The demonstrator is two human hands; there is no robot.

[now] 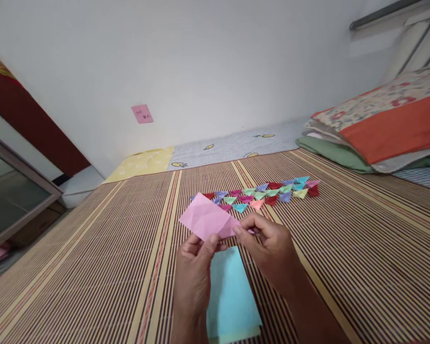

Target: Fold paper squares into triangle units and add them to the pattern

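Both my hands hold a creased pink sheet of paper (205, 217) above a striped bamboo mat (93, 248). My left hand (193, 267) pinches its near edge with thumb and fingers closed. My right hand (268, 246) pinches the sheet's right corner. Below my hands lies a stack of paper sheets (232, 301) with a light blue one on top. Beyond the pink sheet, several small folded paper triangles (261, 192) in many colours lie in rows on the mat.
A pile of folded bedding and pillows (383, 124) sits at the far right. A pink sticky note (142, 114) is on the white wall. A glass-fronted frame (10, 196) stands at the left, beside the mat's edge.
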